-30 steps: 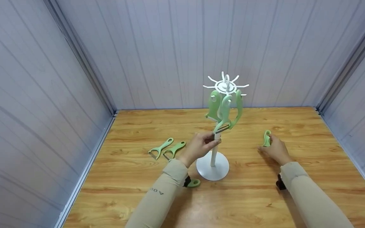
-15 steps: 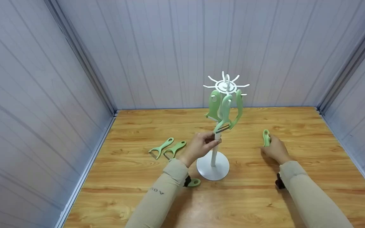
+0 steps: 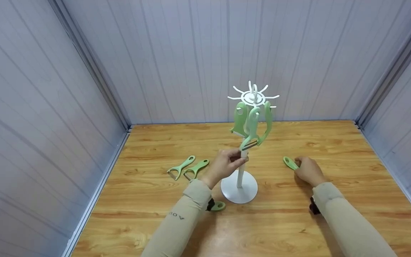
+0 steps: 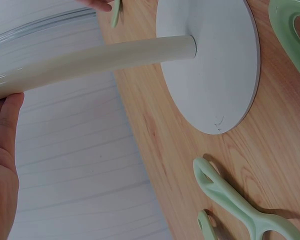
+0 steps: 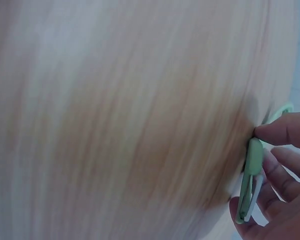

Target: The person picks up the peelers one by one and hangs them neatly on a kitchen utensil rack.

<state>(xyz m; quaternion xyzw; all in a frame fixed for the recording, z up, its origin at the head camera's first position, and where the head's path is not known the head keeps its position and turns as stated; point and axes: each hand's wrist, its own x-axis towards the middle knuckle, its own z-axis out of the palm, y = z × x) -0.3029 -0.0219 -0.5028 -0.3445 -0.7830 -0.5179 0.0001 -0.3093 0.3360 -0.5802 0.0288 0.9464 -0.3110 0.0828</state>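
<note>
My left hand (image 3: 223,165) grips the upright pole (image 3: 240,178) of a white stand, below its ring of hooks (image 3: 253,98). Three green peelers hang there: a darker one (image 3: 240,119) on the left, a pale one (image 3: 253,123) in front and another (image 3: 268,123) on the right. Right of the stand, my right hand (image 3: 309,172) holds a green peeler (image 3: 290,163) low over the table, its handle end pointing left and away. In the right wrist view, fingers and thumb hold that peeler (image 5: 253,165) around its head, and the handle is partly hidden.
A pale peeler (image 3: 181,167) and a darker green peeler (image 3: 197,168) lie side by side left of the stand. Another peeler (image 3: 219,206) shows only its handle end beyond my left sleeve. The stand's round white base (image 3: 239,196) rests on the wooden table (image 3: 262,228), with panel walls around it.
The peeler in my right hand has turned, its handle end swinging left and slightly nearer. My right hand has shifted little. My left hand stays on the pole.
</note>
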